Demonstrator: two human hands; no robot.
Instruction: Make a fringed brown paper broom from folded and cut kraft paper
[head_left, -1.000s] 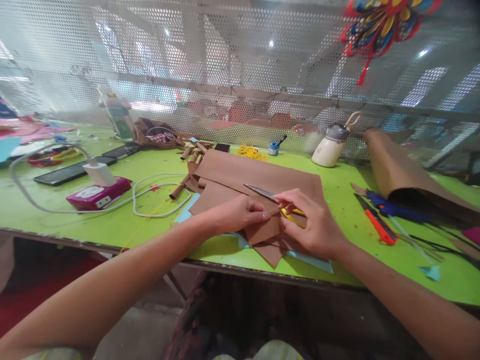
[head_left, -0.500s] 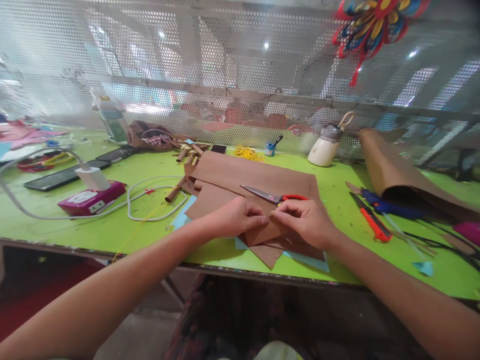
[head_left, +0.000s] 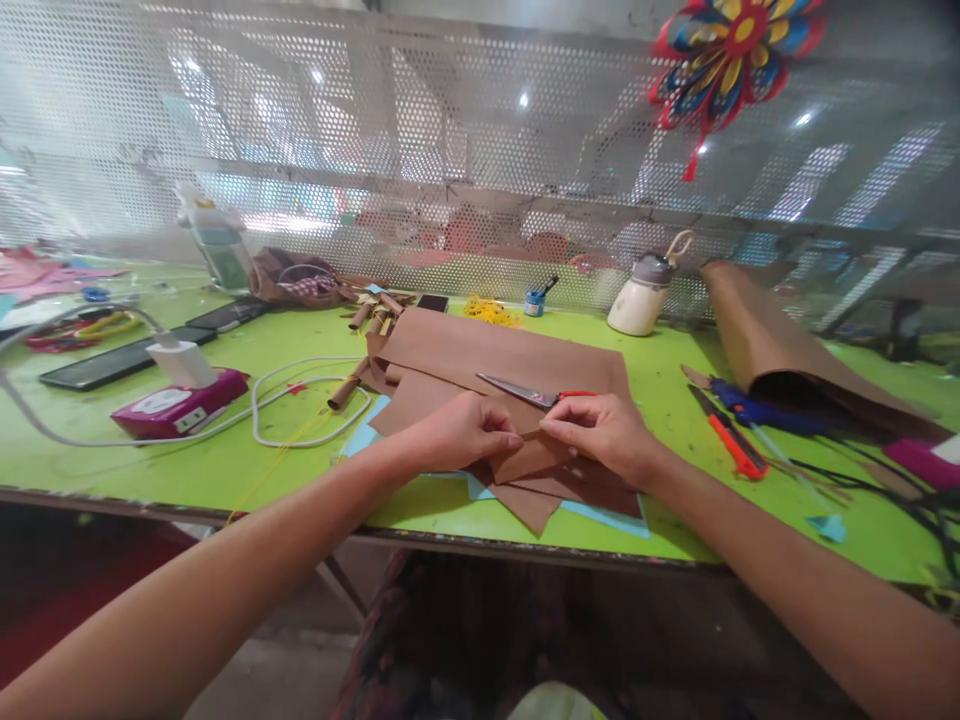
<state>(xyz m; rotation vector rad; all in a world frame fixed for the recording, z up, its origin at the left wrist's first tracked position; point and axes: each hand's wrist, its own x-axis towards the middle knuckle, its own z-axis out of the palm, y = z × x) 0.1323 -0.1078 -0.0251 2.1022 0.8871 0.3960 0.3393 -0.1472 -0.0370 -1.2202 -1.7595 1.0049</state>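
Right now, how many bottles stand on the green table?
2. A clear bottle stands back left by the mesh; a white bottle with a loop handle stands back right, beyond the brown paper. Clutter may hide more.

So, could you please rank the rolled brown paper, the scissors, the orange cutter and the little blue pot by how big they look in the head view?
1. Rolled brown paper.
2. Scissors and orange cutter: about alike, unranked.
3. Blue pot, though it stands farther back.
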